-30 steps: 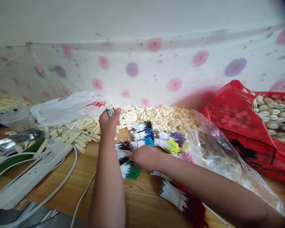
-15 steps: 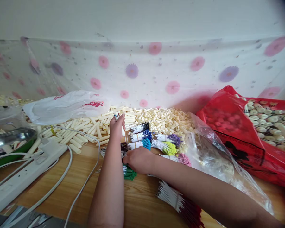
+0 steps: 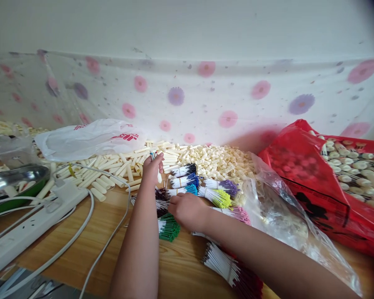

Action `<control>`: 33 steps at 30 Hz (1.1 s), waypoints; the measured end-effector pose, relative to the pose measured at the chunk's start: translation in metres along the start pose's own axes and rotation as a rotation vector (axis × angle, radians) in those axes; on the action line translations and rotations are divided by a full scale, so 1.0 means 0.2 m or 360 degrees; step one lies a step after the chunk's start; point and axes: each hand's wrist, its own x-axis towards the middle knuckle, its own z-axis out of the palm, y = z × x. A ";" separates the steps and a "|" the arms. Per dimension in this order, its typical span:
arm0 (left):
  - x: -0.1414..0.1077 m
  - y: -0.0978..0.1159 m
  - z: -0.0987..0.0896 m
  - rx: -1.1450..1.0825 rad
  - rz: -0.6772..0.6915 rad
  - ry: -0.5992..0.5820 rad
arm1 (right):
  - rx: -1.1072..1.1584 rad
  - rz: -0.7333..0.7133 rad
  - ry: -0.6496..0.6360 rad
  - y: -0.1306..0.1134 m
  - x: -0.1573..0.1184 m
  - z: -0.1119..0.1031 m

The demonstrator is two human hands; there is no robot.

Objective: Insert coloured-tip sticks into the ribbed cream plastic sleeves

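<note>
My left hand (image 3: 151, 169) is closed around a white pen barrel (image 3: 159, 176), its rounded end pointing down and coloured tips of blue and red showing at the top. Over the bundles of thin white sticks, my right hand (image 3: 188, 211) has its fingers pinched together; whatever they hold is hidden. Close to its fingertips lie a green-ended bundle (image 3: 168, 227), a light-blue-ended bundle (image 3: 183, 190) and a partly covered dark-ended one (image 3: 161, 194). Beyond are a dark-blue-ended bundle (image 3: 185, 180), a black-ended one (image 3: 183, 170), a yellow-green-ended one (image 3: 216, 197) and a purple-ended one (image 3: 222, 186).
Cream tubes (image 3: 112, 166) and small cream clips (image 3: 221, 162) are heaped along the wall. A red bag (image 3: 299, 166) of pale parts and a clear bag (image 3: 286, 216) stand right. A power strip (image 3: 34, 224), cables and a metal bowl (image 3: 18, 178) lie left. A dark-red-ended bundle (image 3: 227, 265) lies in front.
My right hand has shifted slightly right, uncovering more of the green and dark-ended bundles. The left hand keeps hold of the pen barrel, and the view has moved a little.
</note>
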 end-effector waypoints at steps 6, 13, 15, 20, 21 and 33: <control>-0.01 0.03 0.04 0.0043 0.0062 -0.0048 | 0.0048 -0.0003 -0.0013 0.00 -0.02 -0.01; -0.02 0.04 0.05 0.0106 0.0102 -0.0063 | 0.0136 0.0147 -0.0234 -0.07 0.11 0.01; -0.01 0.02 0.03 0.0116 0.0083 -0.0046 | 0.0144 0.0196 -0.0271 -0.08 0.12 0.00; 0.00 -0.02 0.00 0.0165 0.0034 -0.0003 | 0.0123 0.0280 -0.0276 -0.07 0.02 -0.06; 0.00 -0.02 0.00 0.0184 0.0029 -0.0008 | 0.0121 0.0305 -0.0261 -0.06 -0.02 -0.06; -0.32 0.39 0.35 0.1121 0.0185 -0.1263 | 0.0156 0.0914 0.0174 0.24 -0.52 -0.29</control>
